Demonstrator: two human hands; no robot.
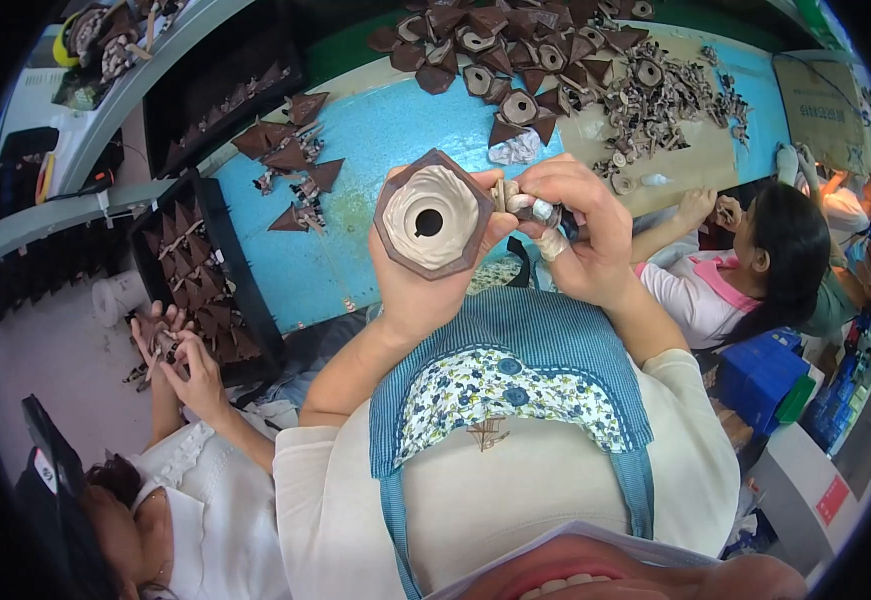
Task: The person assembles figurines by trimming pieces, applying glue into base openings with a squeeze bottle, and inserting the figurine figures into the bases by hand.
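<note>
In my left hand (413, 298) is a brown, many-sided hollow piece (458, 222), its opening turned up. The inside is cream and rippled, with a dark round hole at the bottom. My right hand (595, 222) pinches a small cream-and-grey part (527, 205) just right of that piece, close to my left fingertips. Whether the two parts touch is hidden by my fingers. A wrapping shows on one finger of my right hand. Both hands are raised in front of my striped blue apron, over the table's near edge.
Brown hollow pieces (520, 107) are heaped on the blue-topped table (375, 130), beside many small cream parts (645, 100). Assembled brown-topped pieces (290, 150) lie at left, near a filled black tray (240, 255). Co-workers sit on both sides; a blue bin (760, 375) stands right.
</note>
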